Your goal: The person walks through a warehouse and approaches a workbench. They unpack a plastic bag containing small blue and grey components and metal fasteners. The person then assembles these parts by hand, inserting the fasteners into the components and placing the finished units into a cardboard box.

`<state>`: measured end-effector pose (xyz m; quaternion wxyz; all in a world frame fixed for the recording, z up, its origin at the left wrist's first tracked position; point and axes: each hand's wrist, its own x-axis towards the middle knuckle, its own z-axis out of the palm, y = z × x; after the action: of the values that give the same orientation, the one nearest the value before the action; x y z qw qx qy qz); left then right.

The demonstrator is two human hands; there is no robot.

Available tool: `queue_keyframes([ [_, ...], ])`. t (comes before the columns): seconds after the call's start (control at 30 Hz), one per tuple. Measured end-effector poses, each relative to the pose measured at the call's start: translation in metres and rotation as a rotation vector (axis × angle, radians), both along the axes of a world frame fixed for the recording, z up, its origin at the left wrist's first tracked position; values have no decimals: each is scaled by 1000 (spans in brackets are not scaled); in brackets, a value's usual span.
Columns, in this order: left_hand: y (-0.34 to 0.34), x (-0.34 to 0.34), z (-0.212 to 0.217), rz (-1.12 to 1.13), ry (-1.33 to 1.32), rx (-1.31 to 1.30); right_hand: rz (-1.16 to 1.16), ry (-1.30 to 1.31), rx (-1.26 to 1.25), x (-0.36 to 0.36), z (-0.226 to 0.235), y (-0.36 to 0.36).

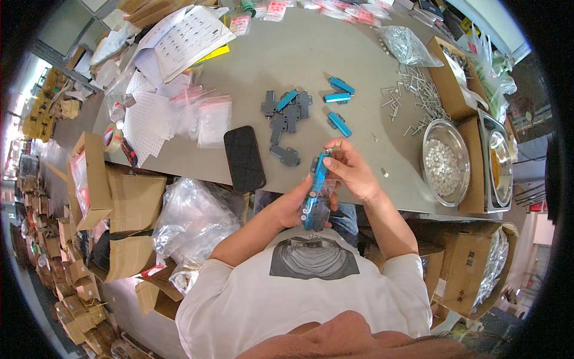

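My left hand (291, 200) is closed around a small clear plastic bag (321, 209) at the table's front edge, close to my body. A narrow blue metallic part (318, 173) sticks up out of the bag, and small white round pieces show near it. My right hand (356, 170) pinches the upper end of this part between thumb and fingers, where a small shiny bit shows. Beyond my hands, several dark grey plastic brackets (292, 115) lie in a cluster with one blue part on top. To their right rest 3 loose blue parts (339, 97).
A black phone (244, 158) lies left of my hands. Farther left are zip bags (214, 121) and papers (188, 45). At right are scattered metal pins (421, 90), a steel bowl (428, 173) of white pieces and cardboard boxes (448, 84). Plastic sheeting (194, 221) hangs below the edge.
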<state>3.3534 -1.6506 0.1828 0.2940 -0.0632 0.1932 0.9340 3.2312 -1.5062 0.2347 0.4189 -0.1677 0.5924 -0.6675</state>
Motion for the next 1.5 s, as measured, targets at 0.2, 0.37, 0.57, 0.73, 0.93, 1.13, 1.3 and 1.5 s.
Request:
queue_keyframes([
  [0.2,-1,5,-1,-32,-29,59,-47,-70,-68,6,-4,5],
  [0.37,4,12,6,-77,-40,153,17,-35,-144,2,-11,20],
  [0.57,10,22,0,-86,-115,182,157,-160,-96,13,-9,29],
  [0.73,11,25,4,-73,-161,-11,267,237,29,33,7,30],
  [0.93,17,23,13,-128,-142,44,447,845,44,33,6,38],
  [1.13,13,30,18,-151,114,-245,224,943,175,33,7,41],
  [1.3,10,27,11,28,90,-365,-21,622,294,-14,-9,40],
  [1.5,9,23,19,73,159,-281,-577,1391,975,-152,-79,86],
])
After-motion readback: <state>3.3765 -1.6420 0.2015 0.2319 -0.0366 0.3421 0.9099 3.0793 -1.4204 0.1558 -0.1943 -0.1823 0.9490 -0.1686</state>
